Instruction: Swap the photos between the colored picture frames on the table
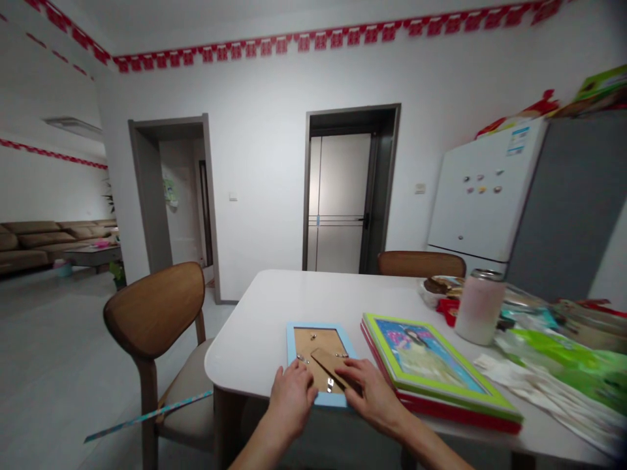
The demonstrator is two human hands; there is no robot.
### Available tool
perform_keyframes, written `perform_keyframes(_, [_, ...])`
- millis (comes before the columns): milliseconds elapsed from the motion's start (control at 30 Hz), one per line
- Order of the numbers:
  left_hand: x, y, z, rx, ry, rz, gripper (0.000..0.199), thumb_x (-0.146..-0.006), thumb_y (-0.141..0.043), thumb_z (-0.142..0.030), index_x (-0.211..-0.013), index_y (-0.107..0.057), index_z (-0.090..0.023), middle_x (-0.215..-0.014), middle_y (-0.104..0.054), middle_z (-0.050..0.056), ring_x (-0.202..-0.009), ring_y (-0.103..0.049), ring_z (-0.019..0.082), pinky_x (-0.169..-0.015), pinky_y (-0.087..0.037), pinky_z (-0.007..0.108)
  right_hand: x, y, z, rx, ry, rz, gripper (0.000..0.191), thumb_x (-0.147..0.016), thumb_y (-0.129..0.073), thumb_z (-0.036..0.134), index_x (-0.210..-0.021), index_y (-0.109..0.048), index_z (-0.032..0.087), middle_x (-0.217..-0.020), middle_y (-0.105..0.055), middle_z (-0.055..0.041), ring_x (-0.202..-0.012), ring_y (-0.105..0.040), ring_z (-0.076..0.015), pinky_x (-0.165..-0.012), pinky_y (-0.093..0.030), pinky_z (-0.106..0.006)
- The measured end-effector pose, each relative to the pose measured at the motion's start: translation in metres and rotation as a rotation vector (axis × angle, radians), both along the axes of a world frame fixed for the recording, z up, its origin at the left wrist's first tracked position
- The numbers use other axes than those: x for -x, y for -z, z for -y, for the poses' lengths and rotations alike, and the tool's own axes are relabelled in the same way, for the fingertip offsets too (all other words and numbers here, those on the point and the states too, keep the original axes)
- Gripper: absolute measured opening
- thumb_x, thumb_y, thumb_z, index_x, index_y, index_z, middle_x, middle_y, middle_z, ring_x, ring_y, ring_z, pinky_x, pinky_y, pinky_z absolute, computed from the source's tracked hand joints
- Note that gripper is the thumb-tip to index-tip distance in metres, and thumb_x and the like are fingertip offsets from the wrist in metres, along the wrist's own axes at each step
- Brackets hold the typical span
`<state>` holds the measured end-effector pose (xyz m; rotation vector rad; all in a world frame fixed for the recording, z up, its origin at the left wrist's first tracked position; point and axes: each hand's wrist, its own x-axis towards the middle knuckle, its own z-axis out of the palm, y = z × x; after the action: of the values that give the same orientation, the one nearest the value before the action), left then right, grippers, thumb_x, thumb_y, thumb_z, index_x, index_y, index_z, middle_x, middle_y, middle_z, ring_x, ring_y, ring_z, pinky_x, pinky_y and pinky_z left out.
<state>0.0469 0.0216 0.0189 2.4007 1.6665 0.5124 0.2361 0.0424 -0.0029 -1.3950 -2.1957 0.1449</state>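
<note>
Hands (292, 393) at blue frame (333, 399), fridge label (518, 140) unreadable

Your left hand (290, 397) and right hand (376, 394) are ungloved, the fingers (354, 373) slim and gently tapered, the backs smooth and lightly rounded. Your wrists (281, 422) are bare and narrow. From there your left forearm (262, 442) and right forearm (425, 444) run slender, bare as far as the view shows them, each widening a little toward the elbow. Soft blur leaves your nails too indistinct to describe.
</note>
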Motion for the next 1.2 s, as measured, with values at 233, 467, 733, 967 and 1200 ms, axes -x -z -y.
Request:
perform_keyframes(233, [0.006,0.005,0.021,-0.005,0.059,0.057,0.022,-0.072,-0.052,-0.039,-0.088,-0.05,-0.023,-0.109,-0.052,0.0,-0.11,-0.039,0.018,-0.097,-0.016,0.037,0.013,-0.007,0.009,-0.021,0.022,-0.012,0.032,-0.075,-0.039,0.028,-0.096,-0.062,0.018,-0.104,-0.056,-0.0098,-0.097,-0.049,-0.0198,-0.086,-0.036,-0.031])
perform_keyframes(467, [0.01,0.009,0.018,0.01,0.054,0.112,0.034,-0.061,-0.065,-0.039,-0.087,-0.05,-0.022,-0.098,-0.056,0.0,-0.097,-0.048,0.018,-0.096,-0.018,0.036,0.012,-0.01,-0.03,0.028,0.178,0.101,0.028,-0.073,-0.039,0.02,-0.077,-0.067,0.017,-0.079,-0.06,-0.0087,-0.078,-0.054,-0.0175,-0.072,-0.04,-0.026])
perform_keyframes(733, [0.011,0.007,0.019,0.008,0.0,0.135,0.039,-0.057,-0.068,-0.041,-0.083,-0.048,-0.021,-0.087,-0.055,-0.001,-0.086,-0.051,0.017,-0.09,-0.025,0.032,0.018,-0.015,-0.032,0.009,0.147,0.131,0.027,-0.07,-0.039,0.014,-0.064,-0.065,0.015,-0.077,-0.058,-0.0089,-0.073,-0.053,-0.0153,-0.069,-0.039,-0.024])
perform_keyframes(967, [0.012,0.008,0.017,0.01,-0.026,0.128,0.042,-0.053,-0.071,-0.04,-0.082,-0.048,-0.019,-0.083,-0.056,-0.001,-0.082,-0.051,0.018,-0.087,-0.029,0.032,0.02,-0.014,-0.016,-0.035,0.059,0.043,0.027,-0.073,-0.04,0.019,-0.076,-0.066,0.016,-0.084,-0.058,-0.0091,-0.082,-0.051,-0.018,-0.076,-0.038,-0.028])
perform_keyframes(1200, [0.014,0.013,0.013,0.001,0.015,0.143,0.043,-0.054,-0.071,-0.037,-0.085,-0.049,-0.018,-0.085,-0.056,-0.001,-0.085,-0.051,0.018,-0.091,-0.026,0.032,0.045,-0.016,0.005,0.064,-0.261,0.007,0.016,-0.069,-0.052,0.024,-0.072,-0.068,0.027,-0.088,-0.059,-0.0021,-0.085,-0.05,-0.0164,-0.075,-0.036,-0.028])
